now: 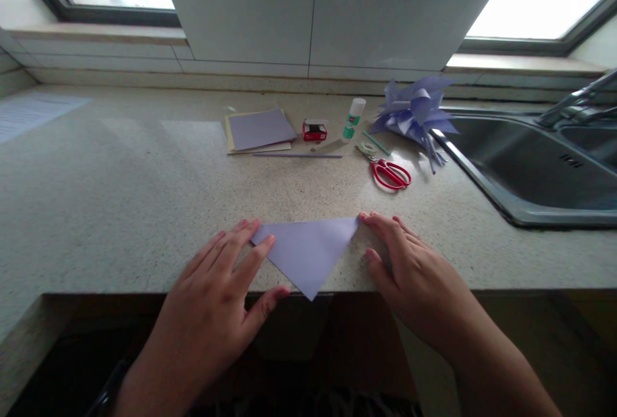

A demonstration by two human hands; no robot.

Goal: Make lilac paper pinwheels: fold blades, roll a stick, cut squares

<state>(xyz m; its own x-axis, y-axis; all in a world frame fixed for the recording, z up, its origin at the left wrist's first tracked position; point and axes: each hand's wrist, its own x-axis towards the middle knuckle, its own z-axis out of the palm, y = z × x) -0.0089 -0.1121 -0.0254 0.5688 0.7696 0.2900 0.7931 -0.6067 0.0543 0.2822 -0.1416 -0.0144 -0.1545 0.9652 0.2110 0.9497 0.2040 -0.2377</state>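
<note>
A sheet of lilac paper, folded into a triangle, lies at the front edge of the counter, its lower tip poking over that edge. My left hand rests fingertips on the triangle's left corner, fingers stretched and thumb apart. At the right corner, my right hand touches the paper with its index fingertip; the fingers are extended and the thumb stands off to the side. Neither hand grips the paper.
Behind the triangle lie stacked paper sheets, a thin lilac stick, a small red box, a glue stick and red-handled scissors. Lilac paper pinwheel-like shapes sit beside the metal sink. Printed paper lies far left.
</note>
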